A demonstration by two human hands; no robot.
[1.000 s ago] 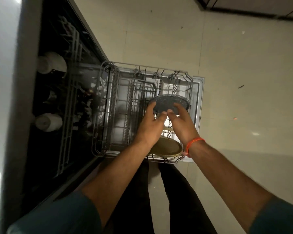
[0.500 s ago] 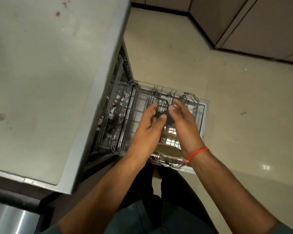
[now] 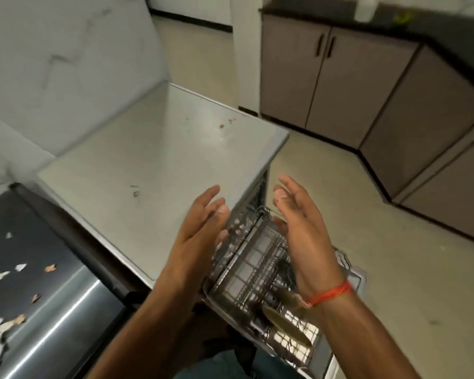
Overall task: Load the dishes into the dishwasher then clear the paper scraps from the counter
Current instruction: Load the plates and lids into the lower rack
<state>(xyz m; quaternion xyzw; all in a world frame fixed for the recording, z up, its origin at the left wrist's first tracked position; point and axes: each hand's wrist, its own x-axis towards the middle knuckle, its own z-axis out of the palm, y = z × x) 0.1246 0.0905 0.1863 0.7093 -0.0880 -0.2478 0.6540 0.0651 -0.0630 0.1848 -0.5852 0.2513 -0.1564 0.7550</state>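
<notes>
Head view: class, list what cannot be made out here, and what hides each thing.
- Rack: its middle is hidden behind the right hand and wrist.
- Dark plate: not visible among the wires.
- Brown plate: blurred, its upper part behind the right wrist.
- Paper scraps: cut off by the left edge, too blurred to count.
- Left hand: covers the dishwasher's front corner.

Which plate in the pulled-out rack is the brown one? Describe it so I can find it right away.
Start at the steel-topped dishwasher and look down at the wire rack pulled out in front of it. At the rack's near end, below the right hand with the orange wrist thread, stands the brown plate, on edge.
</notes>
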